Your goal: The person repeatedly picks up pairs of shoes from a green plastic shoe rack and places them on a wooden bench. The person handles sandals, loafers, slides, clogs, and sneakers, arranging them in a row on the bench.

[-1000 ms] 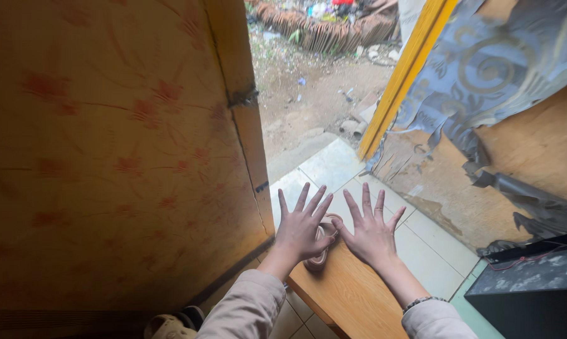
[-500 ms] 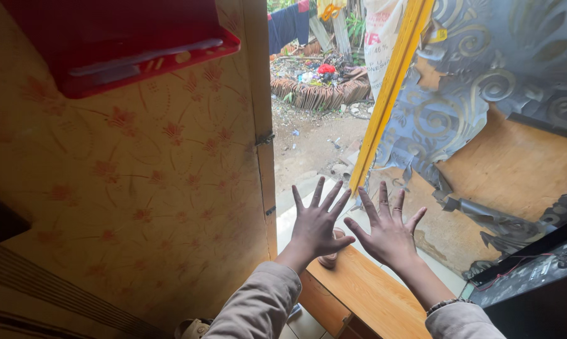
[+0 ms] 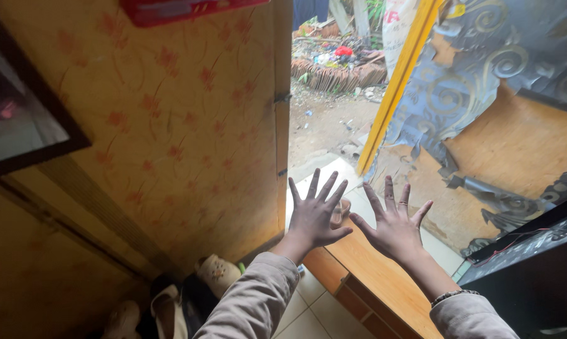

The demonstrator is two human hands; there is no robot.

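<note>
My left hand (image 3: 315, 215) and my right hand (image 3: 394, 224) are held out in front of me, palms down, fingers spread wide, holding nothing. They hover above a low wooden bench (image 3: 371, 276). A small pinkish-brown object (image 3: 340, 211) lies on the bench's far end, partly hidden behind my left hand. Both arms wear beige sleeves, and a beaded bracelet (image 3: 448, 295) circles my right wrist.
A yellow floral-papered wall (image 3: 170, 138) fills the left. An open doorway with a yellow frame (image 3: 399, 81) shows a dirt yard with litter. Torn grey patterned covering (image 3: 478, 75) hangs on the right wall. A black device (image 3: 534, 270) sits lower right. Shoes (image 3: 217, 273) lie on the tiled floor.
My hands have lifted off the bench and now hover with fingers spread. The view has tilted and shifted, showing a dark frame at left and shoes on the floor.
</note>
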